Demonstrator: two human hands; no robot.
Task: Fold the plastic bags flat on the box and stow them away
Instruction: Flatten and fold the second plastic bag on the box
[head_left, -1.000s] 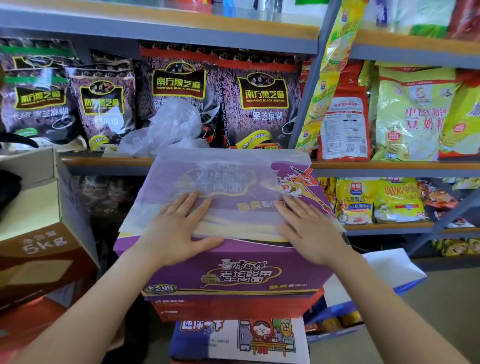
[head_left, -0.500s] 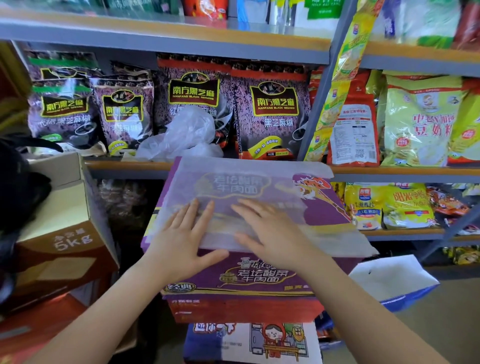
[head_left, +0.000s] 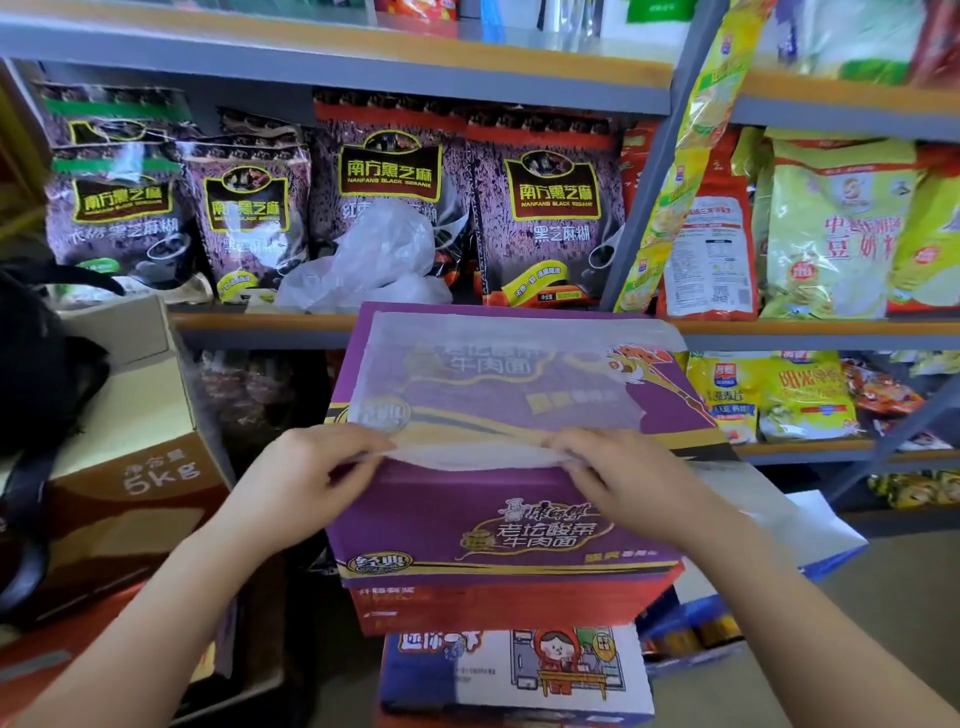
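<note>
A thin translucent plastic bag (head_left: 498, 379) lies spread flat on top of the purple noodle box (head_left: 498, 525) in front of me. My left hand (head_left: 306, 473) pinches the bag's near edge at its left end. My right hand (head_left: 623, 478) pinches the same near edge at its right end. That edge is lifted a little off the box's front rim. A crumpled clear plastic bag (head_left: 374, 265) sits on the shelf behind the box.
The purple box tops a stack with a red box (head_left: 498, 608) and a white printed box (head_left: 519, 675) under it. A brown 5kg carton (head_left: 135, 467) stands at the left. A grey shelf (head_left: 260, 325) full of food packets runs behind. A white and blue box (head_left: 810, 540) lies at the right.
Both hands lay flat on the bag, smoothing it. They have slid back to the near edge of the box and now pinch the bag's near edge at both ends.
</note>
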